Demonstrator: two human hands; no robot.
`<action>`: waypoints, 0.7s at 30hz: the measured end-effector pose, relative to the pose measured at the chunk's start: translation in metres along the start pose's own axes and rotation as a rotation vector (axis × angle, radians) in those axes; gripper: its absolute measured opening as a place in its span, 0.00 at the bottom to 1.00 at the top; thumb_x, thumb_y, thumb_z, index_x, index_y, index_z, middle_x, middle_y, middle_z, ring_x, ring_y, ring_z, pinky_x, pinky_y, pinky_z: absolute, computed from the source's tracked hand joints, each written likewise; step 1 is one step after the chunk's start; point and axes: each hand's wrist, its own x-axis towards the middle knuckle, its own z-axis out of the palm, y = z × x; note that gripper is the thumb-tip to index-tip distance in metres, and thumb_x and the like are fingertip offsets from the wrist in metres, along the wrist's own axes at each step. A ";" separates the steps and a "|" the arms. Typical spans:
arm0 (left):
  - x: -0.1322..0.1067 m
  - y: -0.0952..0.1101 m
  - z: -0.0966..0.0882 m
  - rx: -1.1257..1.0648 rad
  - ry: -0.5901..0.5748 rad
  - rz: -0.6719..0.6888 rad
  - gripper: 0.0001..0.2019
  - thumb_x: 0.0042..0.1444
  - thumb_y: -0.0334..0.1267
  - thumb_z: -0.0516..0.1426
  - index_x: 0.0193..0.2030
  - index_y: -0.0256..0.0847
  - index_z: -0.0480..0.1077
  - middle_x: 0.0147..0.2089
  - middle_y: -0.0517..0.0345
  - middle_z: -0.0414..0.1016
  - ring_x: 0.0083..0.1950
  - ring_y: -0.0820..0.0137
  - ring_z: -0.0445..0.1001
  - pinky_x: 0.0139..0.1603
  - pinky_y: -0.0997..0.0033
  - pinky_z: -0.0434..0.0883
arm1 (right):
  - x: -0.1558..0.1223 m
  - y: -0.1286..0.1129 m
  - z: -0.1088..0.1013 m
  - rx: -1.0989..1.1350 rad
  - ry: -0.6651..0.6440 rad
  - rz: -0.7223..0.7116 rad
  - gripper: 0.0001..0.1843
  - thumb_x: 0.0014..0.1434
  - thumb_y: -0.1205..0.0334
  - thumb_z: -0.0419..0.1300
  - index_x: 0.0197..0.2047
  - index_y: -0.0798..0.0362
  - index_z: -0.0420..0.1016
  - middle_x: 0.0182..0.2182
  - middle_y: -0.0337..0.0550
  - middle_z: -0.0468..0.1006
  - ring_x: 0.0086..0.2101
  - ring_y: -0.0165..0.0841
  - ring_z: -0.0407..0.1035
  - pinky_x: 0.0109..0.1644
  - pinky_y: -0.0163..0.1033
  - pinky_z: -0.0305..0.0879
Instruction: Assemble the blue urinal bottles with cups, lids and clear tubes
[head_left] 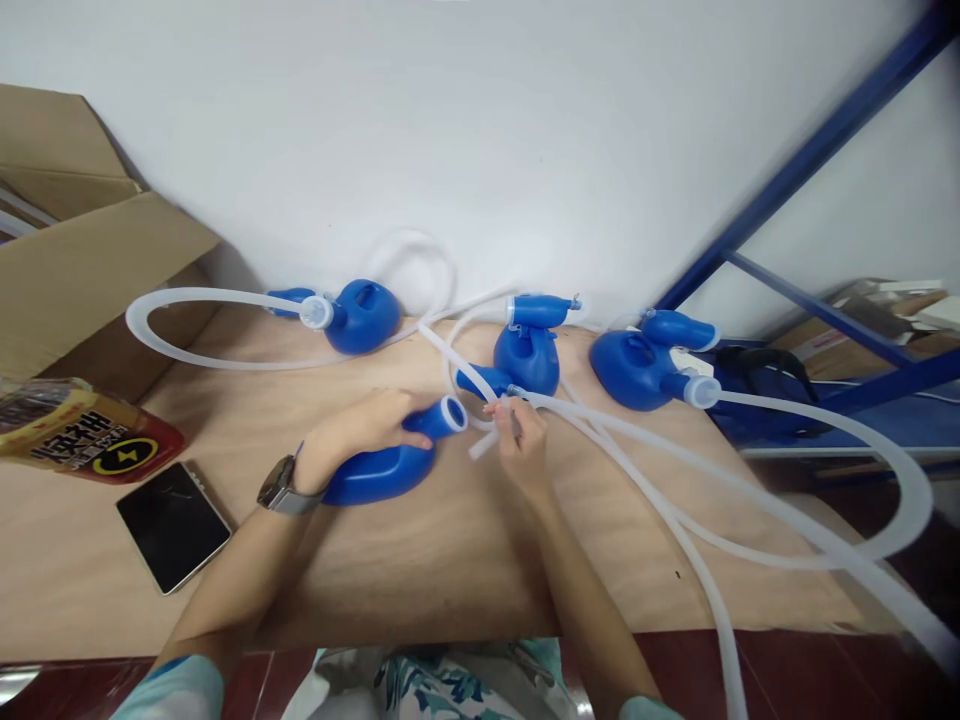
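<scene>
Lighting: bright, diffuse. Soft shadows darken the near table (pixel 435 595); faint highlights mark the near jug (pixel 382 473). Right shelf frame (pixel 817 151): slightly blurred.

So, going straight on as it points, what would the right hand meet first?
Beyond the tube at its fingertips, the right hand would probably meet the small blue piece first, though depth is unclear.

Bare left hand (pixel 384 420), bare right hand (pixel 520 440); watch (pixel 277 486) on left wrist (pixel 311 468), dark case, grey band (pixel 298 501); left sleeve (pixel 180 690) pale turquoise, darker blue patch; right sleeve (pixel 646 709) turquoise; whitish clothing (pixel 442 690), teal leafy print
</scene>
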 end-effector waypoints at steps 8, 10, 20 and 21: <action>-0.005 -0.005 -0.007 0.042 -0.013 -0.008 0.28 0.65 0.43 0.64 0.71 0.47 0.68 0.69 0.50 0.76 0.67 0.55 0.76 0.67 0.61 0.69 | -0.015 0.000 -0.002 -0.155 -0.555 -0.244 0.48 0.61 0.39 0.69 0.76 0.51 0.61 0.65 0.55 0.75 0.67 0.54 0.63 0.76 0.69 0.50; -0.004 -0.006 -0.003 0.047 0.015 -0.011 0.29 0.65 0.44 0.63 0.72 0.46 0.67 0.70 0.49 0.75 0.68 0.55 0.75 0.68 0.61 0.69 | -0.011 -0.007 0.011 -0.192 -0.389 -0.203 0.27 0.69 0.46 0.64 0.66 0.47 0.74 0.54 0.51 0.80 0.58 0.48 0.71 0.72 0.63 0.59; -0.002 -0.005 0.002 0.074 0.040 -0.012 0.31 0.64 0.45 0.65 0.73 0.44 0.67 0.68 0.47 0.77 0.67 0.53 0.77 0.67 0.59 0.70 | 0.025 0.002 0.028 -0.252 -0.347 -0.612 0.19 0.77 0.58 0.55 0.33 0.51 0.75 0.32 0.42 0.78 0.37 0.36 0.68 0.51 0.43 0.62; -0.002 -0.003 0.002 0.084 0.043 -0.008 0.31 0.64 0.44 0.65 0.72 0.45 0.68 0.67 0.47 0.78 0.66 0.53 0.77 0.67 0.59 0.70 | 0.028 0.005 0.027 -0.248 -0.363 -0.640 0.20 0.77 0.56 0.55 0.32 0.51 0.74 0.31 0.41 0.78 0.37 0.35 0.68 0.53 0.43 0.61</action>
